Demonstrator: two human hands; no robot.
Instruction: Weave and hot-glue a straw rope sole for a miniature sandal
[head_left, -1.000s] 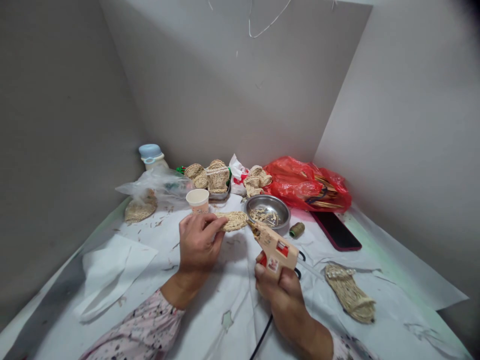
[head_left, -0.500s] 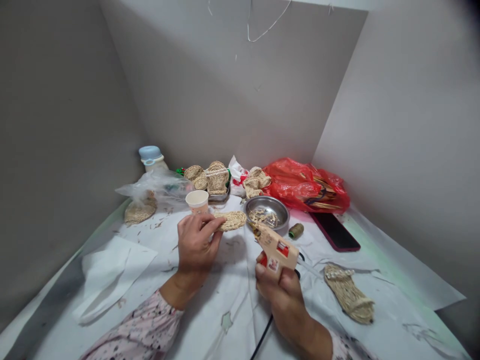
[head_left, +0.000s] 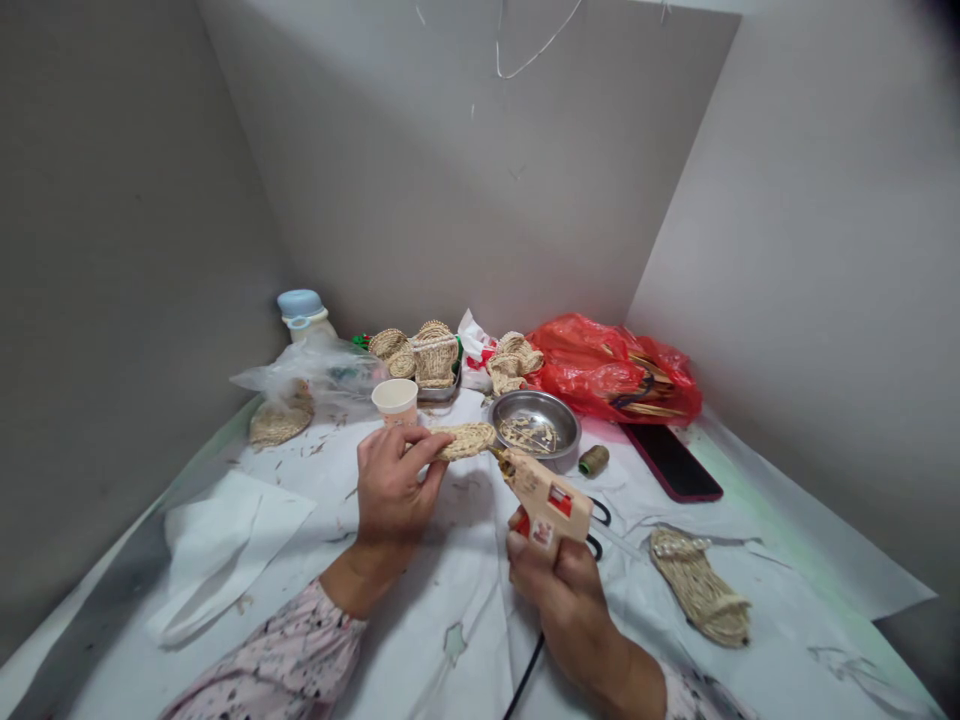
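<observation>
My left hand (head_left: pixel 397 485) pinches a flat oval woven straw piece (head_left: pixel 469 440) by its left end, holding it above the table. Wrapped round the handle of a beige hot glue gun (head_left: pixel 546 497) is my right hand (head_left: pixel 562 595), its fingers near the red trigger. The gun's metal nozzle points up and left, close to the right end of the straw piece; whether they touch I cannot tell. A clear glue stick (head_left: pixel 619 540) sticks out of its back. Black scissor handles (head_left: pixel 600 513) show partly behind the gun.
Behind my hands stand a paper cup (head_left: pixel 395 398) and a steel bowl (head_left: pixel 536 415) with straw scraps. To the right lie a thread spool (head_left: pixel 594 460), a phone (head_left: pixel 671 463) and a small woven slipper with pearls (head_left: pixel 699 585). A red plastic bag (head_left: pixel 600 360) sits at the back.
The glue gun in my right hand has shifted slightly left, its nozzle nearer the straw piece's right end. My left hand stays almost still.
</observation>
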